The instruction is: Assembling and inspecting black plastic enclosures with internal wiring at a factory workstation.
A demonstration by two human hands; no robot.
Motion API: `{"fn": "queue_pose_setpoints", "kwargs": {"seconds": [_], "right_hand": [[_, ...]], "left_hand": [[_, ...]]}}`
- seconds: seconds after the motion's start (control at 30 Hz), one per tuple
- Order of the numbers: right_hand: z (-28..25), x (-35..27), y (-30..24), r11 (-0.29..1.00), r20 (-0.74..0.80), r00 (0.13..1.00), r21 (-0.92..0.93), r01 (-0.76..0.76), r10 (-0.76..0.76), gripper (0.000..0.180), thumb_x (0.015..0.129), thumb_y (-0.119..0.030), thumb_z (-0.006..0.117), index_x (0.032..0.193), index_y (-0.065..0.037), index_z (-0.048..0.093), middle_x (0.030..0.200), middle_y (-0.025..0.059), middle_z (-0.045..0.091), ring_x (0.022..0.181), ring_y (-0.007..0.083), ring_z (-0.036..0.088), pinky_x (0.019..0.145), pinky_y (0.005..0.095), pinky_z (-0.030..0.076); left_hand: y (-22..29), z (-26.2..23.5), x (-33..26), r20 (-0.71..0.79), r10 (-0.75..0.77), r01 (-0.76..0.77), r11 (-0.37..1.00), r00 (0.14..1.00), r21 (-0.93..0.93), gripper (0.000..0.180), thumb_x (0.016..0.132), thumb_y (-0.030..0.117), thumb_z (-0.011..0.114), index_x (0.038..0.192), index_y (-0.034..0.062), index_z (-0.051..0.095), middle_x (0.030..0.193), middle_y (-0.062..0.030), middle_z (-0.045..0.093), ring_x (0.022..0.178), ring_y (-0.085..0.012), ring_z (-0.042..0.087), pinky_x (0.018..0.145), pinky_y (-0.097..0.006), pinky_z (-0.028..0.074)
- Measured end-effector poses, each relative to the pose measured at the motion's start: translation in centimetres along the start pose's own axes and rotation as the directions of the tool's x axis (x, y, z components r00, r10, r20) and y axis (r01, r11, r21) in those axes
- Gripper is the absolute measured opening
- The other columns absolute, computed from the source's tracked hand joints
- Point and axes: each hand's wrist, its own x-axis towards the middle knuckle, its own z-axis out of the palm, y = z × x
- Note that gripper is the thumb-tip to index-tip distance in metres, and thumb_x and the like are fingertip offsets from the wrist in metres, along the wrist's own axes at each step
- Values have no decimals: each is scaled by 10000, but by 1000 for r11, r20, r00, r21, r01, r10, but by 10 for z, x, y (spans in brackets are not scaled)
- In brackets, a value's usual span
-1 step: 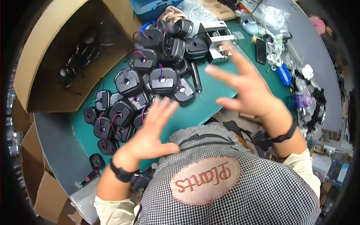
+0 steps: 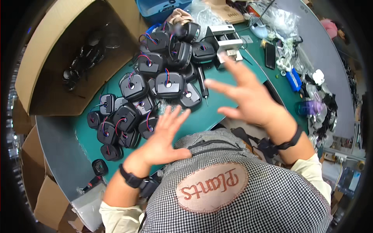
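Observation:
My left hand [image 2: 161, 141] hovers over the front of the green tabletop with fingers spread and nothing in it. Just beyond its fingertips lies a heap of black plastic housings [image 2: 169, 84] with red and blue wires coming out of round holes. My right hand [image 2: 248, 97], also spread and holding nothing, hangs over the table's right part. Past its fingertips stands a small white and black machine [image 2: 229, 42]. Between that hand and the heap, a black pen-shaped screwdriver [image 2: 203, 83] lies with its thin tip toward me.
An open cardboard box [image 2: 42, 58] with dark parts inside stands at the left. Along the right lie a black phone [image 2: 270, 55], a blue tool [image 2: 294, 79], a purple bottle [image 2: 309, 107] and clear plastic bags [image 2: 278, 19]. A blue bin [image 2: 155, 8] sits at the back.
My left hand has shifted slightly to the right. My right hand has moved a little left and nearer to me. Both stay spread.

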Motion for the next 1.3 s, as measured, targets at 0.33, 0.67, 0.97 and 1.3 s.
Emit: {"fn": "queue_pose_setpoints", "kwargs": {"seconds": [0.33, 0.67, 0.97, 1.3], "right_hand": [[86, -58, -16, 432, 595, 699, 793, -430, -397, 669, 939, -428, 606, 1461, -71, 391, 1489, 189, 394, 1380, 344, 360, 1155, 420, 263], [118, -83, 20, 326, 680, 636, 733, -597, -364, 751, 921, -410, 638, 1517, -110, 294, 1512, 150, 377, 1392, 269, 359, 1146, 370, 278], [103, -80, 117, 266, 590, 749, 702, -661, 302, 610, 885, -362, 698, 1411, -132, 492, 1322, 155, 542, 1161, 250, 581, 1011, 375, 456], [25, -32, 146, 440, 250, 900, 805, -398, 357, 541, 889, -261, 699, 1358, -52, 526, 1290, 113, 599, 1125, 180, 595, 987, 340, 473]], "left_hand": [[-24, 87, 17, 462, 103, 338, 546, 881, -767, 744, 970, 443, 544, 1512, 21, 259, 1577, -124, 239, 1456, -226, 195, 1184, -368, 158], [-66, 115, 51, 567, -74, 508, 549, 820, -664, 642, 946, 245, 625, 1470, 17, 334, 1460, -136, 414, 1312, -217, 430, 1089, -343, 351], [-80, 27, 59, -39, -425, 227, 557, 904, -799, 569, 895, 47, 604, 1427, 14, 407, 1357, -153, 534, 1211, -234, 549, 999, -355, 447], [-41, -35, 59, -668, -276, 62, 944, 691, -325, 719, 769, 46, 574, 1457, 35, 364, 1481, -244, 354, 1391, -361, 341, 1133, -465, 279]]}}
